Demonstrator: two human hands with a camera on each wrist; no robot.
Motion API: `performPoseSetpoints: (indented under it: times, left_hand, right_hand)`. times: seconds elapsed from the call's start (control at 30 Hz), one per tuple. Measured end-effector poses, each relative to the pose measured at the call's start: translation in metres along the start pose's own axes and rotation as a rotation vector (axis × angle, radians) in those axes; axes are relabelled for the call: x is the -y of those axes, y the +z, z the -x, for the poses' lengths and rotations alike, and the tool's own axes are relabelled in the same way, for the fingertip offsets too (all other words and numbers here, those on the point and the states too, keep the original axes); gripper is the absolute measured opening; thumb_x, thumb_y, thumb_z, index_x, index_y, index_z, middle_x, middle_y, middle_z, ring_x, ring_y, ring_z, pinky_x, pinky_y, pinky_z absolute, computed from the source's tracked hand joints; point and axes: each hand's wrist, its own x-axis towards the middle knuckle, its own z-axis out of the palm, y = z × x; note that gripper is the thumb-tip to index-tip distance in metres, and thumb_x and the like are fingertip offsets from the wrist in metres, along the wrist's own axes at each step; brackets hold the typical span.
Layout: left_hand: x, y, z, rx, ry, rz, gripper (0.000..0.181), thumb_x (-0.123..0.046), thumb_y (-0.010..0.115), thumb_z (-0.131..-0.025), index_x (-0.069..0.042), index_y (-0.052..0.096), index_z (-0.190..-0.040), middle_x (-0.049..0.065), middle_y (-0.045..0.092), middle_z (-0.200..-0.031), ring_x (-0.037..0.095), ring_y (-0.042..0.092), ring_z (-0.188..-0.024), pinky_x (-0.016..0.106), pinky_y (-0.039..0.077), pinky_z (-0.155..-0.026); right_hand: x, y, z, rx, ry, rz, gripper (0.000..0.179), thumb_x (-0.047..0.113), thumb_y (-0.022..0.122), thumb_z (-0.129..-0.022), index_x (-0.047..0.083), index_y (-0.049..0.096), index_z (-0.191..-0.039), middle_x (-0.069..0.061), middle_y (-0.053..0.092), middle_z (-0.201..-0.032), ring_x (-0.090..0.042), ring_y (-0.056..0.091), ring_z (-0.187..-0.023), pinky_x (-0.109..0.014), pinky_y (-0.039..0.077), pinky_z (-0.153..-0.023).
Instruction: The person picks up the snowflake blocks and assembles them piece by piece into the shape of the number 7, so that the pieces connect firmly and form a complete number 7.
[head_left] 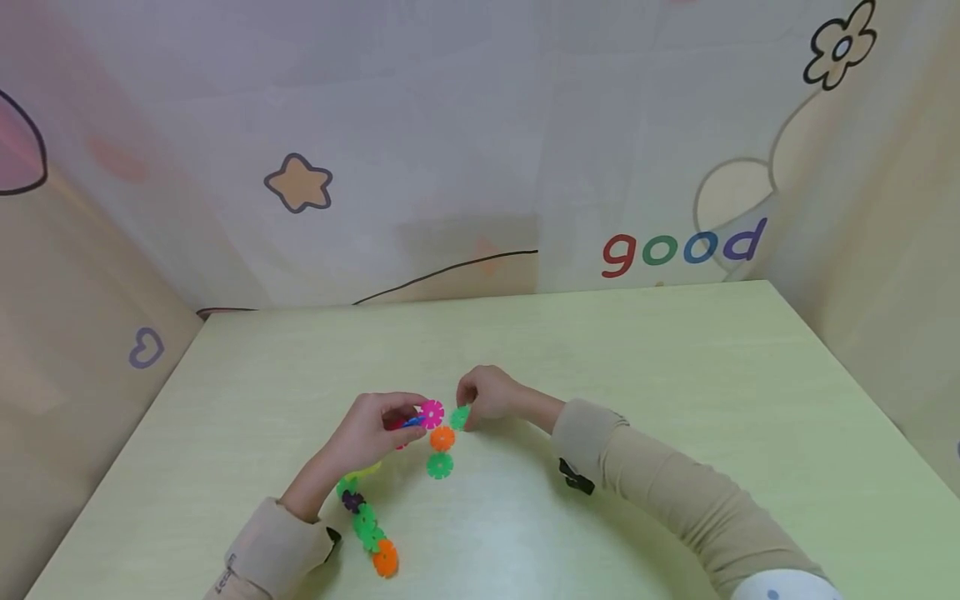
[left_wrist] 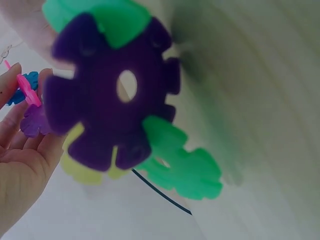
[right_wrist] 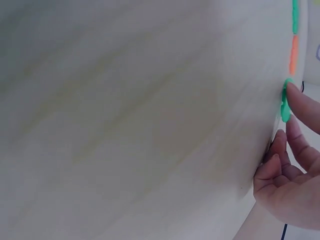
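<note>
My left hand [head_left: 367, 433] holds one end of a chain of slotted plastic snowflake discs. A pink disc [head_left: 433, 406] and a blue disc [head_left: 414, 422] show at its fingertips. From there the chain runs down past yellow, green and dark purple [left_wrist: 95, 100] discs to an orange end disc [head_left: 386, 560]. My right hand [head_left: 489, 393] pinches a green disc [right_wrist: 285, 105] between thumb and finger, close to the table. Just left of it, a loose-looking orange disc [head_left: 442, 432] and another green disc [head_left: 440, 458] lie near each other; whether they touch is unclear.
The pale table [head_left: 637, 358] spreads around both hands. Printed cloth [head_left: 450, 125] hangs behind its back edge and along both sides. Each sleeve has a dark strap piece [head_left: 576, 477] near the cuff.
</note>
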Motion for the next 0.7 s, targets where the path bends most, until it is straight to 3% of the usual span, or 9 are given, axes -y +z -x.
performPoseSetpoints:
  times: [0.33,0.7]
  left_hand:
    - [0.001,0.001,-0.001,0.0,0.016,-0.047,0.028,-0.01,0.071,-0.079,-0.001,0.065,-0.105,0.004,0.065,-0.089,0.015,0.059,-0.076,0.021,0.051,-0.068]
    - [-0.002,0.006,-0.003,0.032,-0.013,-0.035,0.033,-0.011,0.076,-0.074,-0.004,0.065,-0.104,0.001,0.064,-0.087,0.015,0.058,-0.075,0.024,0.051,-0.067]
  right_hand:
    - [-0.012,-0.006,0.008,-0.02,-0.051,-0.15,0.01,0.0,0.07,-0.075,0.002,0.064,-0.082,-0.001,0.054,-0.069,-0.014,0.047,-0.065,-0.021,0.042,-0.059]
    - [-0.016,-0.015,0.027,-0.053,-0.074,-0.337,0.008,0.002,0.068,-0.077,0.0,0.068,-0.085,0.0,0.059,-0.068,-0.012,0.05,-0.064,-0.022,0.046,-0.059]
